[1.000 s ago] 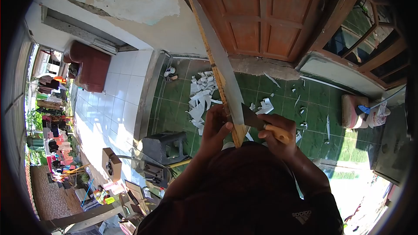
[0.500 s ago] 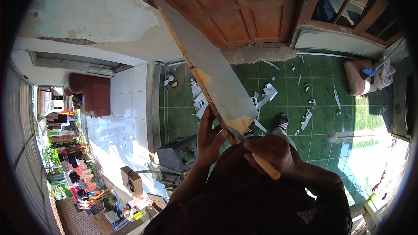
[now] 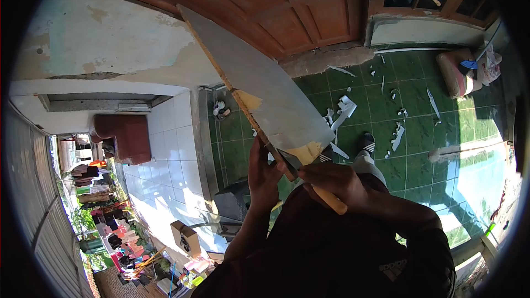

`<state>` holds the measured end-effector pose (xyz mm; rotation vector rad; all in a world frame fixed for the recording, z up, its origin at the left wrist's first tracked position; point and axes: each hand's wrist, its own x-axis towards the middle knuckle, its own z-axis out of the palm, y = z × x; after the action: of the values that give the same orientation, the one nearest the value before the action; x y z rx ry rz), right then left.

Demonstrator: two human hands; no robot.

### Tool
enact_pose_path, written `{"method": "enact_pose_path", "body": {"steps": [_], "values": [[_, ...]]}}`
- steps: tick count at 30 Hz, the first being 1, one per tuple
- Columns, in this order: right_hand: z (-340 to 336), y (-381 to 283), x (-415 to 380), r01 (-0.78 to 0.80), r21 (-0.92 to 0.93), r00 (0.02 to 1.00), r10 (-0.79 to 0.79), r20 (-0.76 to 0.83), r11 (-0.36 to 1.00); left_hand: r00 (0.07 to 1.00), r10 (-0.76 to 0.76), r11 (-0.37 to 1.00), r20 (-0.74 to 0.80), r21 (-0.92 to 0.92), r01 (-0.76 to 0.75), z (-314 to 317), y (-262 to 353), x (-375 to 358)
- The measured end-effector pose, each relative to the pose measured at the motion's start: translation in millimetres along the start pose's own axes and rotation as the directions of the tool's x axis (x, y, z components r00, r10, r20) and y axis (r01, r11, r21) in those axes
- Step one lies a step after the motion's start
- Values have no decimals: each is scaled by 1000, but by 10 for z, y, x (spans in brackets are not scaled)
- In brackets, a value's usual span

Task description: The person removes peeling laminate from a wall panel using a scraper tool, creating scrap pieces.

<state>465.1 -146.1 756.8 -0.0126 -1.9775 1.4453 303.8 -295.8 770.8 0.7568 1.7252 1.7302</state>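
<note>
A long grey board [image 3: 270,91] slants from the door down to my body, its edge worn and brown, with tan bare patches near the lower end. My left hand [image 3: 265,174] is closed round that edge near the lower end. My right hand [image 3: 337,185] grips a knife [image 3: 329,200] with a light wooden handle; its blade lies against the board's lower corner, near my left fingertips. Part of the blade is hidden by my fingers.
White peeled scraps [image 3: 346,109] lie scattered on the green tiled floor [image 3: 408,165]. A brown panelled door [image 3: 292,11] stands ahead. A dark box-shaped object [image 3: 232,201] is left of my left arm. A cushion [image 3: 457,72] lies at the right, a red sofa [image 3: 130,138] at the left.
The view has shifted, so the room appears displaced. The board's lower end and both hands remain together, the knife still at the edge. The knife's blade sits slightly nearer the board's lower corner.
</note>
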Motion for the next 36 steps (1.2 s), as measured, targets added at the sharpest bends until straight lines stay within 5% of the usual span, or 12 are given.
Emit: {"method": "enact_pose_path", "body": {"steps": [36], "values": [[-41,47,28,-7,44,1000,6,16,999,999,3,999,33,53,-5,-154,-46,44]]}}
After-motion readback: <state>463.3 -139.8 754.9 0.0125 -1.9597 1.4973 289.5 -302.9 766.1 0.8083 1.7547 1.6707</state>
